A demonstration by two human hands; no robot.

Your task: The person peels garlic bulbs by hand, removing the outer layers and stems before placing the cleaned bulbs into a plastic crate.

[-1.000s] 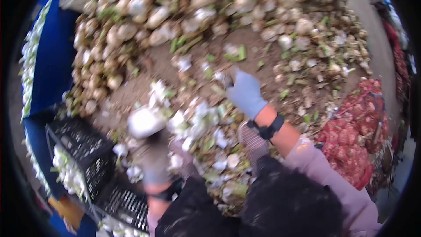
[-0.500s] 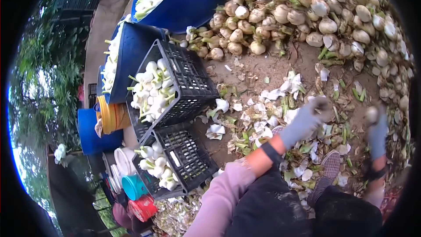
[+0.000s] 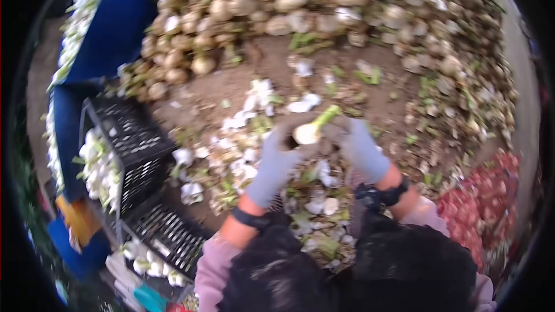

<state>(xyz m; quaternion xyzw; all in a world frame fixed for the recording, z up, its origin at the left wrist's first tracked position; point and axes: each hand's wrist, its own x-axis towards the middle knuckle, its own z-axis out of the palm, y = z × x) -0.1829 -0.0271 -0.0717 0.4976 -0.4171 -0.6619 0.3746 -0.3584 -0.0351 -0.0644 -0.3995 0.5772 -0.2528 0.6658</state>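
From here I'm seeing the wearer's view swinging back: the black crates point(image 3: 136, 144), mid-view half a second ago, are now sitting at the left. The left hand point(image 3: 274, 156) and right hand point(image 3: 361, 147), apart then, are now coming together over the scraps point(image 3: 237, 156). The left is curling its gloved fingers partly closed around a pale bulb point(image 3: 306, 134), whose green stalk point(image 3: 329, 114) is pointing right and away. The right is bending its fingers in by the stalk, but blur is hiding whether it is gripping.

The fingertips are blurring into dark smudges, and I can't tell whether any tool is in them. At the left, the view's edge is cutting off a blue tub point(image 3: 115, 29) and a yellow bucket point(image 3: 81, 219). The pile of bulbs point(image 3: 289, 0) is spreading across the far side; a red net sack point(image 3: 491, 202) is lying near right, beyond the right forearm.
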